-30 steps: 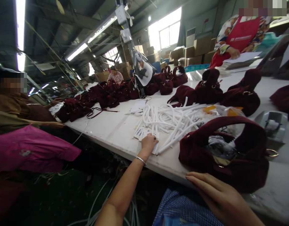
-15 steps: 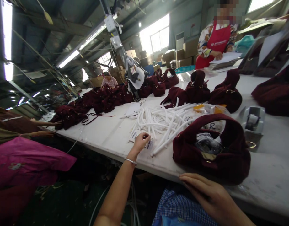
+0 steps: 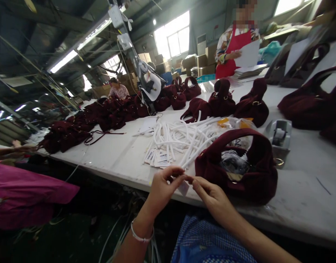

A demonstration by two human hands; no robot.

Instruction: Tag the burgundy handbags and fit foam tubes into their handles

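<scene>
My left hand (image 3: pixel 168 182) is pinched closed just beyond the table's front edge, with a small paper tag (image 3: pixel 183 187) hanging below its fingertips. The fingers of my right hand (image 3: pixel 210 191) are also pressed together and meet the left fingertips at the top of the tag. Whatever they grip there is too small to make out. To the right sits a dark red handbag (image 3: pixel 255 186), upright, its handle arched and clear plastic showing in its opening. More barcoded tags (image 3: pixel 162 156) lie on the table behind my left hand.
White tubes (image 3: pixel 174 137) are heaped behind the tags. A tape dispenser (image 3: pixel 278 135) stands right of the handbag. Many dark red bags (image 3: pixel 110 113) line the white table (image 3: pixel 121 153). A person in a red apron (image 3: pixel 239 40) stands across; a pink garment (image 3: pixel 28 193) is at left.
My left hand has drawn back from the tag pile with a tag. My right hand has come up to meet it. Across the table, the person has lifted a white sheet.
</scene>
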